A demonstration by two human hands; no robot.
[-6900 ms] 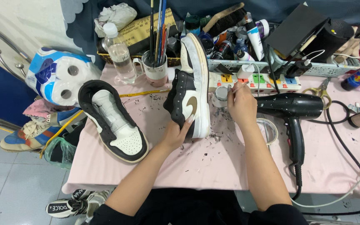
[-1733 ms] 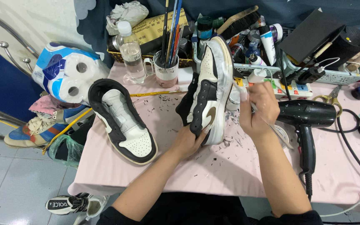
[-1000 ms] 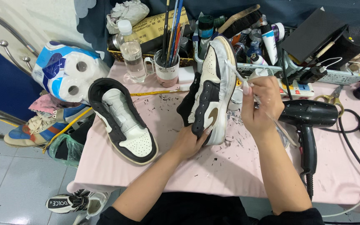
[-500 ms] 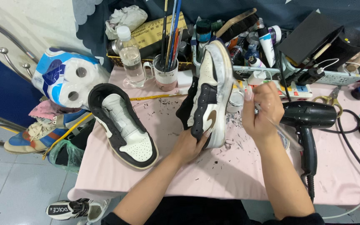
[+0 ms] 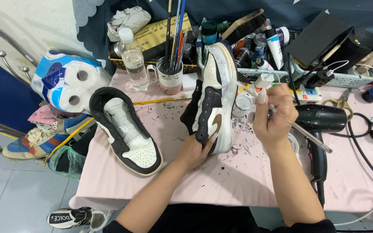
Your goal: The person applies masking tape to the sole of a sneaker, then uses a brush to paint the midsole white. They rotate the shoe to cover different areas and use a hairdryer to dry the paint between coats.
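Note:
My left hand (image 5: 197,151) grips the toe end of a black, white and tan high-top sneaker (image 5: 214,97), propping it on its side on the pink table (image 5: 238,181). My right hand (image 5: 273,114) holds a thin paintbrush (image 5: 309,136) just right of the shoe's white midsole, its handle slanting down to the right. A small open paint jar (image 5: 242,103) sits between the shoe and my right hand. The matching sneaker (image 5: 124,127) lies flat to the left, its opening facing up.
A black hair dryer (image 5: 320,125) lies right of my hand, its cable trailing off. A mug of brushes (image 5: 171,77), a water bottle (image 5: 134,64), paint tubes and a basket crowd the back. Toilet rolls (image 5: 67,82) sit far left. Dark flecks litter the cloth.
My right hand has risen from the jar area to the shoe's midsole with the brush. The shoe has tipped more upright in my left hand.

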